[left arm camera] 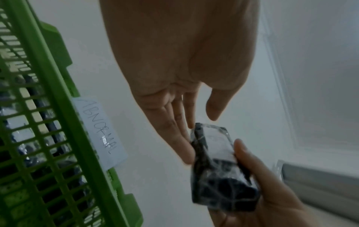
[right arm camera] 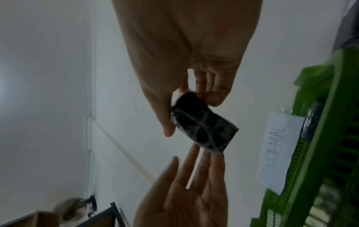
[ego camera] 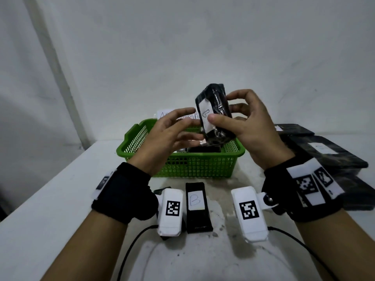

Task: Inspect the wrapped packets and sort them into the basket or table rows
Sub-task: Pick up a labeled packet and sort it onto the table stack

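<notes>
Packet (ego camera: pixel 214 114) raised over basket (ego camera: pixel 182 165), clamped in right hand (ego camera: pixel 247 126) fingers; left hand (ego camera: pixel 168 134) fingers spread.

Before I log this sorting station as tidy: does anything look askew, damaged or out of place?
Mostly orderly. The right hand holds a wrapped black packet above the green basket; its clear wrap looks wrinkled, its label crooked. The packet labelled B lies straight on the table. Nothing is spilled.

White table (ego camera: pixel 50 209), scuffed at the middle: green basket (ego camera: pixel 182 167) at the back, black packet labelled B (ego camera: pixel 197 207) just before it, dark packets (ego camera: pixel 328 155) stacked right.
</notes>
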`<state>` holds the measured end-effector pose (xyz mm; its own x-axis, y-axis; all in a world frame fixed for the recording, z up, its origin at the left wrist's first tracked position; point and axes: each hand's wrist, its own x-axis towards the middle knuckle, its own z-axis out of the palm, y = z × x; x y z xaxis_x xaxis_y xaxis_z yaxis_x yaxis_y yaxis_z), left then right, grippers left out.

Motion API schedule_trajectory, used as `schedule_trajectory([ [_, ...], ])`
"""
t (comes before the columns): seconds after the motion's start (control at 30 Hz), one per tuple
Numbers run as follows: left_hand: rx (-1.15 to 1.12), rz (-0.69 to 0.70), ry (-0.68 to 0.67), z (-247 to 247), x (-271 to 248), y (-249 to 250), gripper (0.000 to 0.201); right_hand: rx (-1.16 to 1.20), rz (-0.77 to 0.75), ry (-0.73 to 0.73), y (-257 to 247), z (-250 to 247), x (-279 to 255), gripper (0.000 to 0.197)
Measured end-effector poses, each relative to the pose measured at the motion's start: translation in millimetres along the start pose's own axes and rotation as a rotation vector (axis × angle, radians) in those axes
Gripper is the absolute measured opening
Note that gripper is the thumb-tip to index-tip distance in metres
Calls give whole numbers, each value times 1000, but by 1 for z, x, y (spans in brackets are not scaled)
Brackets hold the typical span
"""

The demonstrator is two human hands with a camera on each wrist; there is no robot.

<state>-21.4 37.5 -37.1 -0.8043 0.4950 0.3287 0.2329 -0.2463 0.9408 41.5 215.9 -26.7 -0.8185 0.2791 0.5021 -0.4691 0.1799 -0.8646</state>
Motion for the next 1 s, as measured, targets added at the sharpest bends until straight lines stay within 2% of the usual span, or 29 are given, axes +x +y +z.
schedule_trajectory([
  [0.1,48,-19,-68,5,-1,0,32,-84,-27,-61,-2,1,-2,40],
  [0.17,68,-4,-52,7,-2,-2,32,-78,-9,-114,-2,2,-2,31],
  [0.3,74,25,-6,5,-2,-2,34,-125,62,-139,4,3,-1,40],
  [0.37,108,31,10,5,-2,-2,35,-90,90,-117,6,4,-2,41],
  [0.47,132,36,44,8,0,-4,33,-127,45,-34,6,8,-2,35],
  [0.57,78,21,56,13,2,-7,32,-44,104,-53,3,1,-2,27],
  [0.67,88,36,35,28,6,-11,30,29,207,-72,-1,-20,-1,11],
  [0.8,295,142,-10,67,20,-18,43,-87,230,-34,-8,-65,-5,19],
  [0.9,349,163,-100,108,32,-22,40,-174,219,-33,-22,-107,-19,30],
  [1.0,376,179,-209,154,36,-28,45,-293,210,70,-32,-147,-34,37],
])
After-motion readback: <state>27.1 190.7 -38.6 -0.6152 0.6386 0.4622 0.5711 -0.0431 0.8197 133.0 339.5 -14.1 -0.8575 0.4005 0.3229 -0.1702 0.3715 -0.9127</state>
